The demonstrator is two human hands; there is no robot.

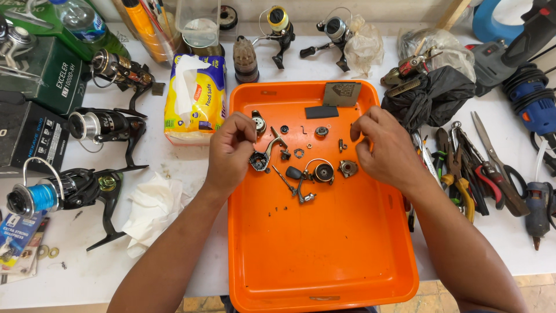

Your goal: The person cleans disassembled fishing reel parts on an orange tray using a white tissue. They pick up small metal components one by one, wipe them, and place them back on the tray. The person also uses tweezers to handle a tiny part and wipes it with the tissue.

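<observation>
left hand (231, 152) pinches a small dark metal reel body w/ bent arm (262, 157) over the shallow orange plastic tray (324, 255). right hand (385, 149) hovers curled nearby, fingertips pinched, maybe on a tiny part; can't tell. loose reel bits (324, 171) between them.

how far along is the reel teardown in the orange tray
Done: the reel is already apart, with small parts spread across the orange tray. In hand: left hand is at the reel body; right hand pinches something too small to tell. Left: everything remains unassembled.
</observation>
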